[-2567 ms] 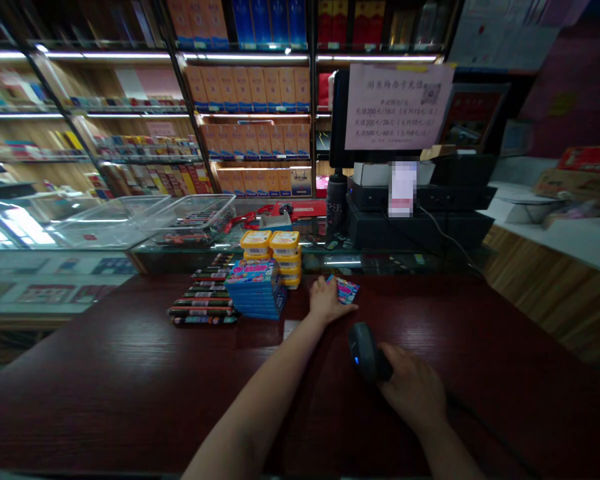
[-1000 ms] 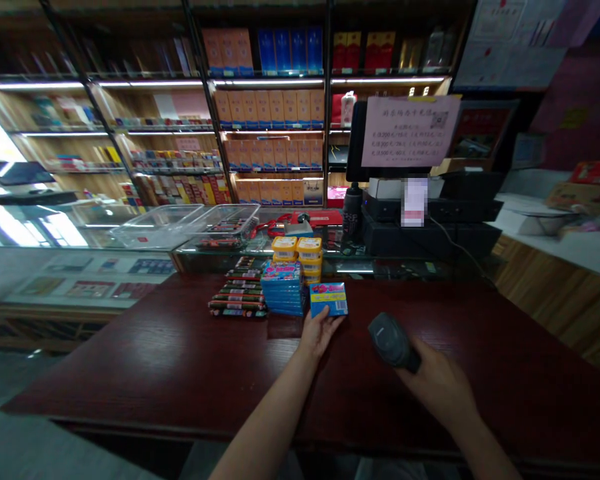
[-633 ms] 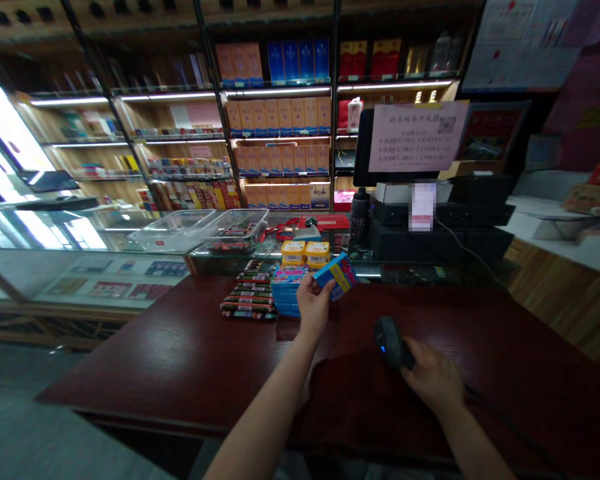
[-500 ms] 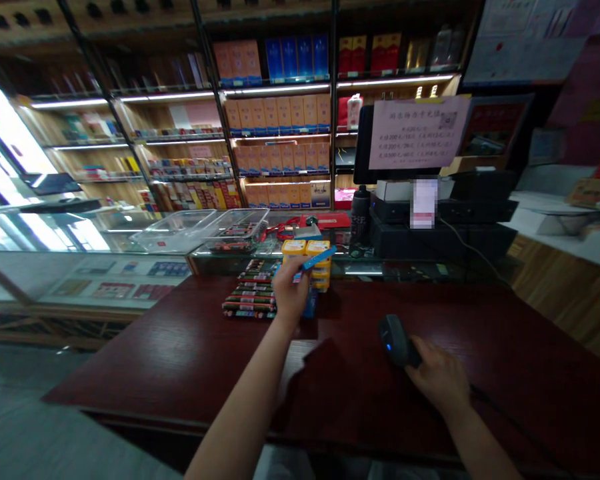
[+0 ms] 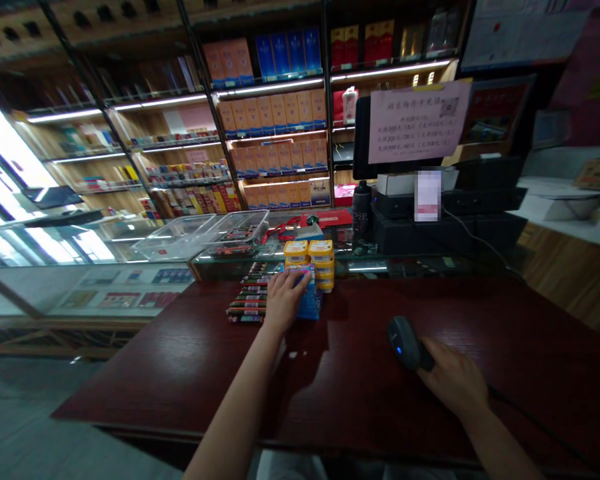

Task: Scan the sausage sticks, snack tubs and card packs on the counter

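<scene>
My left hand (image 5: 283,300) lies on top of a stack of flat blue packs (image 5: 309,305), its fingers stretched out over the upper pack. Whether any fingertip grips that pack is hard to see. To its left, dark striped sticks or tubes (image 5: 247,303) lie in rows, and yellow-lidded tubs (image 5: 322,257) are piled just behind the blue stack. My right hand (image 5: 453,373) is closed around the handle of a black barcode scanner (image 5: 405,343) with a lit blue light. The scanner is held low over the dark red desk (image 5: 360,400), its head pointing away from me.
Clear plastic trays (image 5: 180,237) stand on the glass counter behind, one holding more sticks. A black bottle (image 5: 361,207), a monitor with a pink paper sign (image 5: 417,123) and a phone (image 5: 428,195) are at the back right. The scanner's cable (image 5: 525,417) trails right.
My left hand has come down with the blue pack from above onto the blue stack, and its fingers have spread. The scanner in my right hand appears slightly farther right as the view shifts.
</scene>
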Demonstrator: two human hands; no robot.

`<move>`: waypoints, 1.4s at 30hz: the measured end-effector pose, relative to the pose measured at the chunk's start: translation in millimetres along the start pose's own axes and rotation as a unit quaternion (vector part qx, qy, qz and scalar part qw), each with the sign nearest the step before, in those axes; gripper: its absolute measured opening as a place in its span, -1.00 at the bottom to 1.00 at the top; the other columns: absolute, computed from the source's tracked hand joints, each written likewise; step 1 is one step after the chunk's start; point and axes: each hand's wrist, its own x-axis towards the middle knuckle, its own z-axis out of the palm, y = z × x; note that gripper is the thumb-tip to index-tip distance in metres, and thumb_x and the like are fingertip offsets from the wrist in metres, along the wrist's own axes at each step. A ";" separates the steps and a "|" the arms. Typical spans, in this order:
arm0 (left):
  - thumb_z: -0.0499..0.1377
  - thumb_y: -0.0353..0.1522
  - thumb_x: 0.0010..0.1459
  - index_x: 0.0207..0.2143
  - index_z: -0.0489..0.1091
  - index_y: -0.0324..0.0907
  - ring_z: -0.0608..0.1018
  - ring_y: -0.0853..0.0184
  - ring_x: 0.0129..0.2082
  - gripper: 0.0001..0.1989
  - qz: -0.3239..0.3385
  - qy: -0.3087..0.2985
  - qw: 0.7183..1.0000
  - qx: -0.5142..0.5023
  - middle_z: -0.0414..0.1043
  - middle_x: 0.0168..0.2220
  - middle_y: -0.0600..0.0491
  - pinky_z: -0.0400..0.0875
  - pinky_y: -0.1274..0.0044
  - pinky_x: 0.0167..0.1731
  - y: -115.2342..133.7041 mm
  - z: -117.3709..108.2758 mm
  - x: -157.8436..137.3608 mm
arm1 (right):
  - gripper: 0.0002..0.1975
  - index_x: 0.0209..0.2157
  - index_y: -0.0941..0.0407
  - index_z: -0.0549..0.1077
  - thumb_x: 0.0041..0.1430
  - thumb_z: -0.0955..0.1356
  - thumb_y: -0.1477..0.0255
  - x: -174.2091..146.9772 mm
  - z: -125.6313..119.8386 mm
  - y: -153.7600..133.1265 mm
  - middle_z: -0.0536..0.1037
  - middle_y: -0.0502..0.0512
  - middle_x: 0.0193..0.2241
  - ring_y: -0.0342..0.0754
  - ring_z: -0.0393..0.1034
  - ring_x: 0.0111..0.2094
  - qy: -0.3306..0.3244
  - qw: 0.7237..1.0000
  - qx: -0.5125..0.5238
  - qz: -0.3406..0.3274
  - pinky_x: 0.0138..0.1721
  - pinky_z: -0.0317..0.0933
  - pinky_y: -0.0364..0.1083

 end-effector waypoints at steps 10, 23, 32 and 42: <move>0.14 -0.28 0.16 -0.23 0.53 -0.04 0.44 0.22 -0.12 -0.81 -0.058 0.103 0.993 -0.030 0.44 -0.17 -0.03 0.33 0.29 -0.06 -20.8 3.6 -7.6 | -0.71 -0.16 0.08 0.43 0.09 0.21 0.42 -2.3 -2.4 -0.6 0.59 0.10 -0.26 0.02 0.49 -0.34 0.011 1.000 0.024 -0.002 -0.31 0.29 -0.04; 0.16 -0.27 0.14 -0.20 0.51 -0.07 0.45 0.22 -0.12 -0.80 -0.073 0.143 0.987 -0.014 0.43 -0.16 -0.03 0.32 0.30 -0.04 -21.0 12.0 -10.6 | -0.73 -0.16 0.07 0.43 0.12 0.22 0.38 -2.7 -2.2 0.3 0.59 0.09 -0.23 0.01 0.49 -0.33 -0.004 1.000 0.018 0.000 -0.32 0.26 -0.06; 0.15 -0.27 0.13 0.11 0.29 -0.09 0.28 0.06 0.14 -0.54 -0.081 0.128 0.984 0.091 0.25 0.11 -0.13 0.16 0.21 0.12 -18.1 9.3 -28.6 | -0.71 -0.14 0.09 0.42 0.10 0.22 0.41 -3.7 -1.5 0.9 0.59 0.06 -0.31 0.03 0.49 -0.36 -0.005 1.000 0.019 -0.008 -0.35 0.26 -0.04; 0.02 -0.40 0.23 -0.03 0.39 -0.13 0.40 0.18 -0.02 -0.71 0.036 0.028 0.966 0.256 0.46 -0.06 -0.03 0.12 0.30 0.12 6.9 15.8 -9.3 | -0.75 -0.17 0.05 0.42 0.10 0.23 0.40 -4.7 -1.1 1.1 0.60 0.03 -0.29 -0.01 0.50 -0.36 0.006 1.000 -0.010 -0.017 -0.35 0.26 -0.08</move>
